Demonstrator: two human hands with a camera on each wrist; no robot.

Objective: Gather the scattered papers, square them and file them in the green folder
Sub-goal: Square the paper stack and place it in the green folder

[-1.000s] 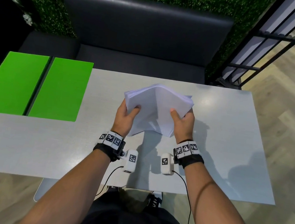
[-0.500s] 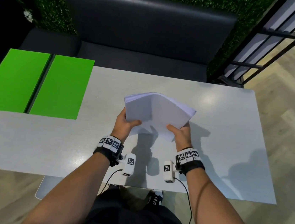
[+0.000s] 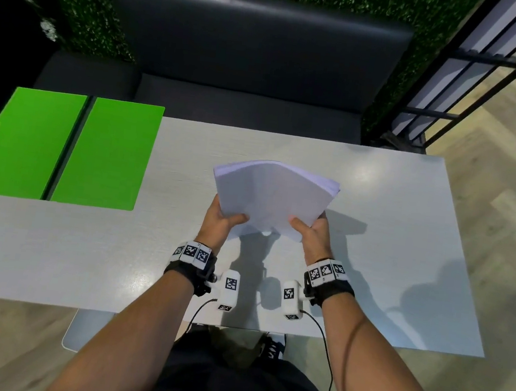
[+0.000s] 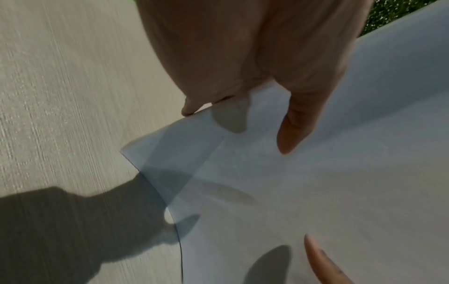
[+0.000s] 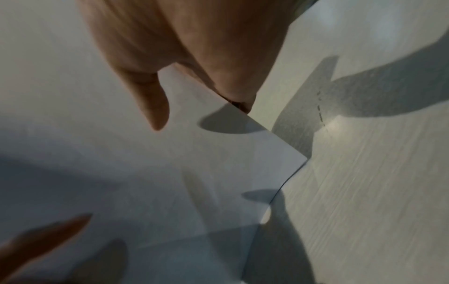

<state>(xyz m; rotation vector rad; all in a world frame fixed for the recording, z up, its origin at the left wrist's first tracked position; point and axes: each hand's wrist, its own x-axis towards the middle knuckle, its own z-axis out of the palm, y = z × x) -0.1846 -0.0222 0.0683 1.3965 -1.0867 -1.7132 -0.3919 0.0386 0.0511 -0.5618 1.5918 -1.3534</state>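
White paper: a gathered stack of papers (image 3: 271,197) is held above the grey tabletop (image 3: 370,274) in the head view, bowed upward at its far edge. The left hand (image 3: 219,223) is closed on the near left corner, thumb on top; the right hand (image 3: 312,231) is closed on the near right corner in the same way. The far edges are seen fanned slightly, not flush. The green folder (image 3: 61,148) is seen lying open and flat at the far left of the tabletop, well apart from the stack, both leaves showing, nothing in it. No loose sheets are seen elsewhere on the tabletop.

Left wrist view: the thumb (image 4: 296,123) is laid on the top sheet and a fingertip (image 4: 189,109) is hooked under the edge; the grip is holding the stack (image 4: 291,192). The near corner hangs free and sags over the tabletop (image 4: 60,96).

Right wrist view: the same pinch is seen, thumb (image 5: 153,103) above, fingers below the edge of the stack (image 5: 170,173). The corner is lifted off the tabletop (image 5: 376,192).

Judgement: gathering appears done; squaring is in hand. The next move calls for the stack to be stood on edge and tapped on the tabletop until flush, then carried left to the open folder. Sheets may slip if either grip is loosened while bowed.
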